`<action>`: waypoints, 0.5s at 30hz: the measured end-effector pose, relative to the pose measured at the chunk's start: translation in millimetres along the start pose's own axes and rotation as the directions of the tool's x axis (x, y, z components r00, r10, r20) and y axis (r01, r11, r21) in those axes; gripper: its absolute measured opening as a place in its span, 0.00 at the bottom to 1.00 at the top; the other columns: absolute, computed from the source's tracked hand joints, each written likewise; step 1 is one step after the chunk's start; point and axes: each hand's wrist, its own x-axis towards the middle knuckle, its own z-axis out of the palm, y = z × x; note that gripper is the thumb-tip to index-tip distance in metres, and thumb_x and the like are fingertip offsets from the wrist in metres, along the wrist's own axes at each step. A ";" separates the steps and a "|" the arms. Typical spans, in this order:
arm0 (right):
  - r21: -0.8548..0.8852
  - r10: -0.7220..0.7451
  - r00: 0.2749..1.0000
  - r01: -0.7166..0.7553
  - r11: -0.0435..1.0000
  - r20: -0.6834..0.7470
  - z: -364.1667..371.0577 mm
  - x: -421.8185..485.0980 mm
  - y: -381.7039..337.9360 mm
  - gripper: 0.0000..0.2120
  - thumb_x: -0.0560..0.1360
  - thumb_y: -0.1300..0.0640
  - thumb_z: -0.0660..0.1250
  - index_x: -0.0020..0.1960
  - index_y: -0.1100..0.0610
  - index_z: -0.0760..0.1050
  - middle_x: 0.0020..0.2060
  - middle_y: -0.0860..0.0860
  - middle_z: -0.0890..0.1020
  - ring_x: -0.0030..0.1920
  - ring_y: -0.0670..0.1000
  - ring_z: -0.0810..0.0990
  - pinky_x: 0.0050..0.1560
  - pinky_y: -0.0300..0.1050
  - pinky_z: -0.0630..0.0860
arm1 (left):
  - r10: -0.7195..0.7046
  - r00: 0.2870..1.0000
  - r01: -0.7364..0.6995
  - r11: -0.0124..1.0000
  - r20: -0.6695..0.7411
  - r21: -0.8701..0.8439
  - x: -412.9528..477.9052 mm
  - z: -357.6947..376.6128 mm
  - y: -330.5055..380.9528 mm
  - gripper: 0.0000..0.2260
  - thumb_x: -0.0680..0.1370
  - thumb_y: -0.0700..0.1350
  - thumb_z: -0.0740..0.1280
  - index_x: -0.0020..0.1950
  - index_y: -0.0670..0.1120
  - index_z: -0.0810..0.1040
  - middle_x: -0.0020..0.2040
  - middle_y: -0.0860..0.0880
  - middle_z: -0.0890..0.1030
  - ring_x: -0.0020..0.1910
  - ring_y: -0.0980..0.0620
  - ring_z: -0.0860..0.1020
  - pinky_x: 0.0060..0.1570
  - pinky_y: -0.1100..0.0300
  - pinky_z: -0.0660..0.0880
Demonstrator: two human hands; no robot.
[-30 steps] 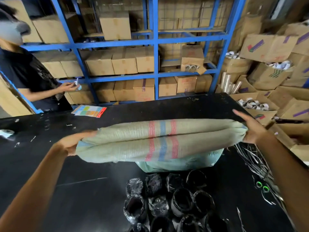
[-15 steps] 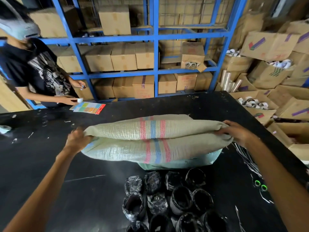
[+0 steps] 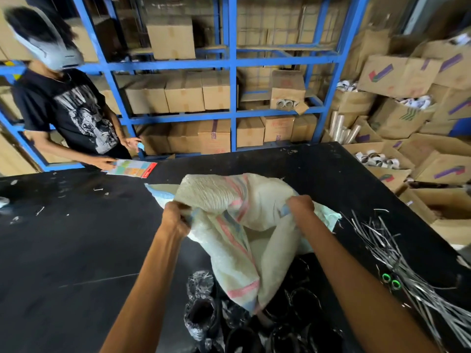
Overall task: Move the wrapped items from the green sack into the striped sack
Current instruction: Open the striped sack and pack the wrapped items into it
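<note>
Since the earlier frame the left hand [image 3: 175,217] and right hand [image 3: 300,207] have drawn inward, and the striped sack [image 3: 229,207] has gone from a stretched roll to a bunched heap. Its hanging corner drapes over the wrapped items [image 3: 201,312] at six o'clock and may drag them across the table [image 3: 76,238]. Each hand clenches a fistful of its cloth; the green sack [image 3: 328,220] peeks out at three o'clock.

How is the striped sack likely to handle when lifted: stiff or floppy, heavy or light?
Probably floppy: the striped sack folds and droops between the left hand and right hand gripping it. Likely light and empty, since it hangs slack and flat. Its woven surface looks coarse, so probably not slippery.
</note>
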 end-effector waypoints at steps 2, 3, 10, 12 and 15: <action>0.205 -0.021 0.991 -0.008 0.979 0.135 -5.6 2.8 -10.5 0.21 0.82 0.59 0.59 0.74 0.64 0.68 0.71 0.60 0.73 0.69 0.60 0.74 0.41 0.34 0.73 | 0.067 0.998 -0.066 0.998 0.008 -0.022 0.3 6.0 9.5 0.16 0.82 0.45 0.51 0.56 0.44 0.78 0.47 0.43 0.83 0.47 0.46 0.81 0.56 0.52 0.78; 0.286 -0.067 0.983 0.016 0.958 0.170 -17.2 2.0 -14.9 0.21 0.83 0.58 0.58 0.74 0.64 0.69 0.70 0.61 0.74 0.67 0.60 0.75 0.42 0.36 0.73 | 0.081 0.996 -0.080 0.996 0.025 -0.037 4.3 1.1 18.1 0.18 0.82 0.48 0.51 0.61 0.44 0.77 0.51 0.42 0.83 0.53 0.43 0.79 0.61 0.48 0.75; 0.393 -0.068 0.859 -0.160 0.906 0.507 -157.7 32.1 28.0 0.30 0.69 0.38 0.73 0.62 0.58 0.82 0.54 0.60 0.85 0.52 0.61 0.85 0.49 0.58 0.84 | -0.196 0.977 0.162 0.936 0.080 0.311 22.2 -170.4 96.2 0.21 0.66 0.46 0.75 0.58 0.43 0.83 0.58 0.41 0.83 0.58 0.40 0.82 0.58 0.43 0.78; 0.268 -0.128 0.830 -0.026 0.963 0.542 -155.9 35.3 34.4 0.26 0.73 0.44 0.69 0.67 0.54 0.78 0.59 0.58 0.84 0.57 0.59 0.84 0.58 0.59 0.81 | -0.165 0.973 0.091 0.916 0.161 0.392 25.1 -183.4 91.4 0.19 0.70 0.48 0.75 0.60 0.43 0.83 0.58 0.40 0.83 0.56 0.40 0.83 0.54 0.47 0.80; 0.082 -0.179 0.804 0.161 0.984 0.567 -138.0 29.5 27.2 0.25 0.74 0.58 0.72 0.71 0.52 0.73 0.64 0.58 0.78 0.63 0.59 0.79 0.60 0.56 0.79 | -0.156 0.962 -0.053 0.704 0.226 0.709 27.7 -177.4 80.6 0.22 0.68 0.40 0.79 0.61 0.42 0.81 0.58 0.41 0.83 0.59 0.41 0.81 0.58 0.51 0.76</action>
